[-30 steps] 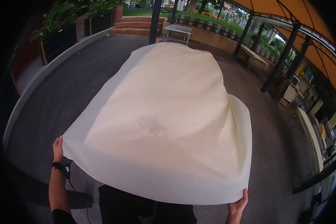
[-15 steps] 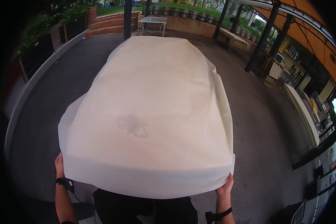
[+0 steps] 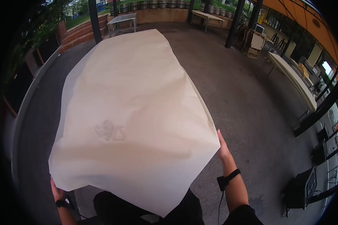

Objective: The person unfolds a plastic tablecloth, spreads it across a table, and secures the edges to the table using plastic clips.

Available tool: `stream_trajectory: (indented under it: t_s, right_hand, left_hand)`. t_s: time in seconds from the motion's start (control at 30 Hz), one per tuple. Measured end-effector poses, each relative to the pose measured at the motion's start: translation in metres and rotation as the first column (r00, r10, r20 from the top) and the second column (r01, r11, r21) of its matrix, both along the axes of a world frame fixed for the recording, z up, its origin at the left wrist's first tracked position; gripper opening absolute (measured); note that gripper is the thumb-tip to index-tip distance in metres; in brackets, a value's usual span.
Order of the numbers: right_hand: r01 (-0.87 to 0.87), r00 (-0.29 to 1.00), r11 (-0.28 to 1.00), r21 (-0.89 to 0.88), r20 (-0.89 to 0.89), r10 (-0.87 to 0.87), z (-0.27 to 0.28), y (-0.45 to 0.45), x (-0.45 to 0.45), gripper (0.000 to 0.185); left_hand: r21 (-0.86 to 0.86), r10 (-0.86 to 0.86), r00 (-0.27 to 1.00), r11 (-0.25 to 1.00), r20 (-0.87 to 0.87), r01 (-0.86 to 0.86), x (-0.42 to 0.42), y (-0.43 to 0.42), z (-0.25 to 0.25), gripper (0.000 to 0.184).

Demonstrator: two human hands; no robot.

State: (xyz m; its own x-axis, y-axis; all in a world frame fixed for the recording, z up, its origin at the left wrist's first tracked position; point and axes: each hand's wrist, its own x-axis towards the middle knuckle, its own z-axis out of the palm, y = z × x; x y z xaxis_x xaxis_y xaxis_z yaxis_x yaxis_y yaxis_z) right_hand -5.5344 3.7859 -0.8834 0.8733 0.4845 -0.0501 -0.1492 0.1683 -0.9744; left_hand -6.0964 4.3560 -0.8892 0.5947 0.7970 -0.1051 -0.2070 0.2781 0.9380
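A large white tablecloth point(image 3: 127, 97) drapes over something table-like that it hides. Toward its near left part, a small lumpy shape shows faintly through or under the cloth. At the right edge, my right hand point(image 3: 222, 147) is closed on the cloth, with some fingers tucked out of sight. My left hand point(image 3: 57, 191) grips the near left corner, its fingers mostly covered by the fabric. Between the hands, the near edge hangs down in a point in front of my dark-clothed legs. Each wrist wears a black strap with a small device.
A metal table point(image 3: 122, 18) stands beyond the far left, by a dark post point(image 3: 94, 22). Long tables point(image 3: 294, 80) and folded chairs point(image 3: 256, 44) are at the right. A black wheeled cart point(image 3: 302, 189) stands at lower right. Concrete floor point(image 3: 229, 90) surrounds the cloth.
The view has swung to the right. My right hand has moved up and forward along the cloth's side, and the near edge now sags to a point. My left hand sits lower in view.
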Motion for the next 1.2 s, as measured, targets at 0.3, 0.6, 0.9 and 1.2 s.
stream_trajectory:
  t_s: [0.3,0.6,0.9,1.2]
  right_hand:
    - [0.106,0.985,0.984,0.142,0.124,-0.124,-0.03,0.019,0.019,0.032]
    - [0.487,0.872,0.859,0.157,-0.034,-0.488,-0.017,-0.047,0.016,0.036]
    - [0.554,0.768,0.517,-0.652,0.64,-0.016,-0.074,-0.081,0.026,0.045]
    - [0.428,0.552,0.852,-0.303,0.833,0.019,0.043,-0.002,-0.064,0.044]
  left_hand:
    - [-0.072,0.295,0.954,0.952,-0.054,-0.298,0.021,-0.023,0.005,0.048]
    - [0.184,0.319,0.844,0.947,-0.43,-0.264,0.065,-0.055,-0.035,0.027]
    - [0.701,0.728,0.584,0.624,-0.36,-0.346,0.068,-0.04,-0.04,0.026]
    - [0.714,0.157,0.911,0.676,-0.38,0.181,0.121,-0.14,0.109,0.07]
